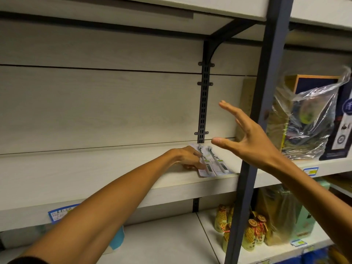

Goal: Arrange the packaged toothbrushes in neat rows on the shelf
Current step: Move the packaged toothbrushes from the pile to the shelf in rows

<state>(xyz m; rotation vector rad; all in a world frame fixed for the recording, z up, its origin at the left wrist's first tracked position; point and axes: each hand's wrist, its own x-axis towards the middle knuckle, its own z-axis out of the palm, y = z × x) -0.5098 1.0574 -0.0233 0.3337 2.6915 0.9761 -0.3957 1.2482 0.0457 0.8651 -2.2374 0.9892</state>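
left hand (187, 157) pinches toothbrush packs (213, 161) on shelf (114, 168) (right hand (249, 138) spread).

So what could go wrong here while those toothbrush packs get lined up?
The toothbrush packs lie near the shelf front edge, so a nudge from the left hand gripping one could tip them off. They also overlap slightly, so moving one may skew the other. The open right hand hovers near the upright post and might bump it.

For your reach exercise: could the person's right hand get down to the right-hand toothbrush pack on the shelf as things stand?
Probably yes. The right hand hovers open just above the right-hand toothbrush pack, with nothing between them; the left hand is on the neighbouring pack, and the grey upright post stands to the side.
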